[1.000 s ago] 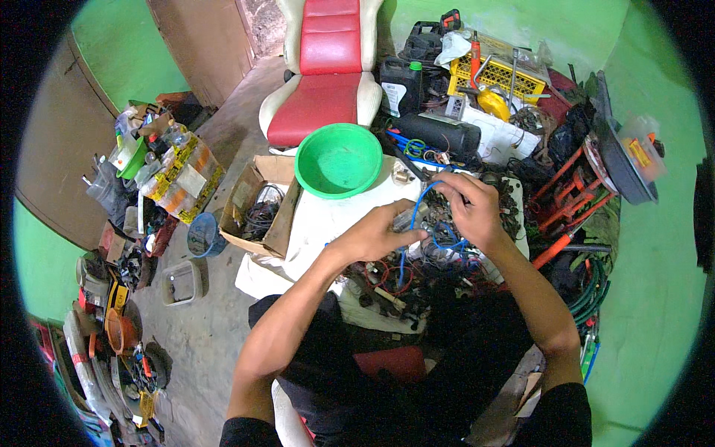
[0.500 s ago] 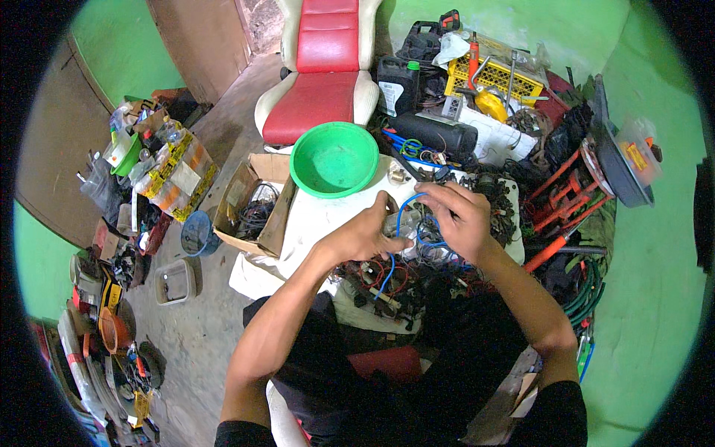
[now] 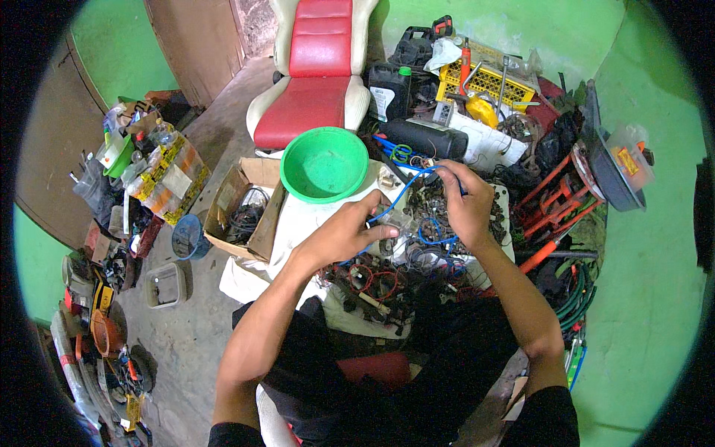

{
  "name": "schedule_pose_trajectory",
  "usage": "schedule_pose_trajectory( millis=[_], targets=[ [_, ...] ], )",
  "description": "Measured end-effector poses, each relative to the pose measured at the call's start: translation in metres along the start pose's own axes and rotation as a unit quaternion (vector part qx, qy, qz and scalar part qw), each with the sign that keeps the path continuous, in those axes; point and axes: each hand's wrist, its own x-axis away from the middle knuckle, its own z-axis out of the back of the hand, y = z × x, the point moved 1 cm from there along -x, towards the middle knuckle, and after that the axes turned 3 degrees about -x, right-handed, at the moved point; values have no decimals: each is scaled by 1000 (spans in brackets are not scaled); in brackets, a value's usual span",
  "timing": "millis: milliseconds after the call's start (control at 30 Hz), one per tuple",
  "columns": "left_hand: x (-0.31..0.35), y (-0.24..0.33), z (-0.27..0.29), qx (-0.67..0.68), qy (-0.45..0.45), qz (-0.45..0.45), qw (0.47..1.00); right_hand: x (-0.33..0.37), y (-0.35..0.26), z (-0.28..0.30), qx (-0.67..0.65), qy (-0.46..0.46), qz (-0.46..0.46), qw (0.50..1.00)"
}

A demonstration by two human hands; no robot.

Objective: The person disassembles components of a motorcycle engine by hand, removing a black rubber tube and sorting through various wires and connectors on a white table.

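Note:
A blue wire [image 3: 406, 192] arcs up from my left hand to my right, above a white-covered work surface. My left hand [image 3: 348, 231] is closed loosely around its lower stretch, with the thumb pointing right; a short piece shows again below the palm. Between thumb and fingertips, my right hand [image 3: 468, 205] pinches the raised part. Under both hands lies a tangle of wires [image 3: 421, 257], with another blue loop, thin red wires [image 3: 372, 281] and many small dark parts. The wire's ends are hard to make out.
Left of the hands stand a green basin [image 3: 324, 197] and an open cardboard box [image 3: 269, 235] holding black cable. Behind is a red and white seat [image 3: 302, 112]. A yellow crate [image 3: 514, 93], a black jug [image 3: 389, 93] and a red metal frame [image 3: 558, 186] crowd the right.
My right hand has risen slightly, and the blue wire between the hands now stretches in a longer slanting arc. My left hand has turned a little. The view has shifted slightly.

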Motion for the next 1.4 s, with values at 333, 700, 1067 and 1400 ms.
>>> schedule_pose_trajectory(
  millis=[333,700,1067,1400],
  targets=[
    [7,3,2,104,135,1,985,30,17,-35,-11,-406,-110,907],
    [-6,-21,0,-9,133,8,991,46,-27,-35,-57,-324,120,937],
    [-7,-21,-4,103,80,40,991,23,-35,-3,-30,-152,133,979],
    [0,-10,-10,5,87,-88,992,22,-31,-12,-18,-139,163,977]
  ],
)
